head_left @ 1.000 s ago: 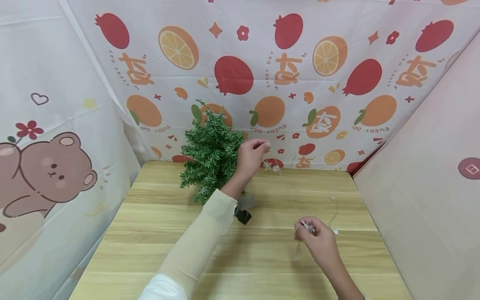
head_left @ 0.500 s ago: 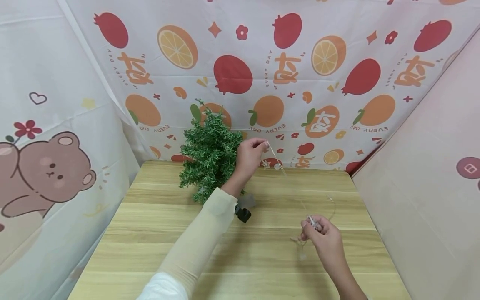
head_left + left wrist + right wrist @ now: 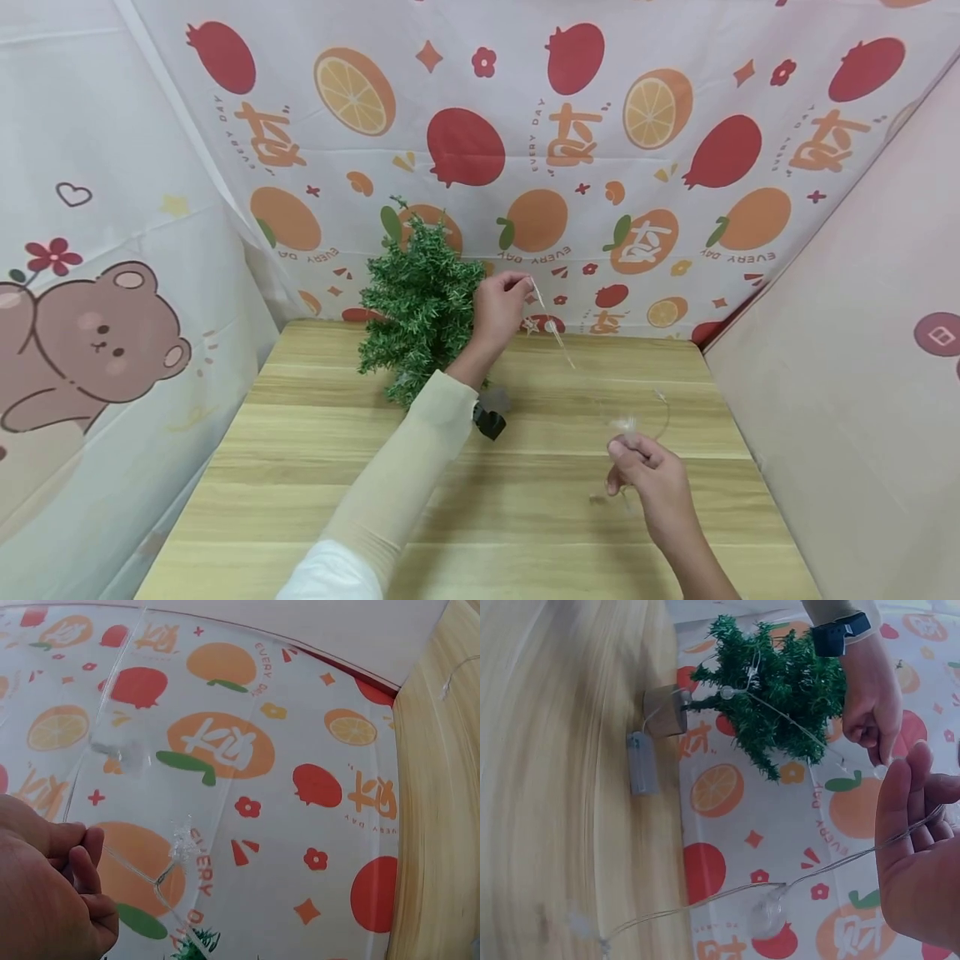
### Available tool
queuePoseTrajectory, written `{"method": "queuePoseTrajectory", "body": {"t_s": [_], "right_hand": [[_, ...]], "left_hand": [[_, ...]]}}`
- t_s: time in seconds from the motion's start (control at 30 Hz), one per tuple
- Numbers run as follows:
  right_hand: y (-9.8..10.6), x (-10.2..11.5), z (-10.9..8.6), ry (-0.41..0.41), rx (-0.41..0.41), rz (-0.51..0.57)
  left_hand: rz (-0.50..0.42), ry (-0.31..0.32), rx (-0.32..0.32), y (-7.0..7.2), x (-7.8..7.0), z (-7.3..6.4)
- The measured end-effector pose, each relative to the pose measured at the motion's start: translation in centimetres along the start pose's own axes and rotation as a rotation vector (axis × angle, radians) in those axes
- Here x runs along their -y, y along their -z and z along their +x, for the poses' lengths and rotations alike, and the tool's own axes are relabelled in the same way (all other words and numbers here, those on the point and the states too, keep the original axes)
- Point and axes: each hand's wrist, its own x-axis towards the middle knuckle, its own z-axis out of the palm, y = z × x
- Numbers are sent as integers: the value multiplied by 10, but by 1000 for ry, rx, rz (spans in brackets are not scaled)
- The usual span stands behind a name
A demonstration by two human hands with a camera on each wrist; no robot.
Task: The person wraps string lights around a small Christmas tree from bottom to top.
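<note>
A small green artificial Christmas tree [image 3: 423, 308] stands at the back of the table. Right beside it, my left hand [image 3: 501, 307] pinches the thin clear wire of a string of fairy lights [image 3: 553, 329] between thumb and fingertip. Small clear ornaments hang along this string; a clear bulb [image 3: 769, 913] dangles in the right wrist view. Lower and to the right, my right hand [image 3: 652, 475] holds another stretch of the string, with a blurred clear piece [image 3: 627, 425] at its fingertips. Part of the wire [image 3: 786, 718] lies across the tree's branches.
A grey battery box [image 3: 642, 763] lies beside the tree's base [image 3: 664, 712]. A loose end of wire [image 3: 666, 410] curves over the wooden table [image 3: 300, 500]. A black strap [image 3: 489, 422] sits on the left wrist. Printed cloth [image 3: 525, 100] hangs behind.
My right hand has shifted slightly right, its fingers moving on the string. The wire under my left hand slants further toward the right hand. The left hand stays nearly still.
</note>
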Motion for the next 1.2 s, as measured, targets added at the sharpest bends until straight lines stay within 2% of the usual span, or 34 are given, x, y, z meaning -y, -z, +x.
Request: {"method": "queuePoseTrajectory", "body": {"t_s": [0.13,0.27,0.43,0.53,0.8,1.0,1.13,1.2], "right_hand": [[3,-2,-1,44,6,20],[5,5,2,89,-34,-7],[8,31,11,164,-147,33],[10,49,19,212,-186,56],[10,80,49,338,-179,97],[-2,86,60,347,-131,96],[-8,88,62,333,-141,71],[-10,90,63,316,-146,67]], "left_hand": [[18,-1,-12,1,1,2],[49,40,15,1,2,-2],[131,71,71,-4,10,-8],[183,83,98,-8,16,-12],[266,113,135,-22,42,-23],[247,134,96,-33,61,-27],[217,143,101,-35,70,-27],[232,147,103,-36,73,-28]]}}
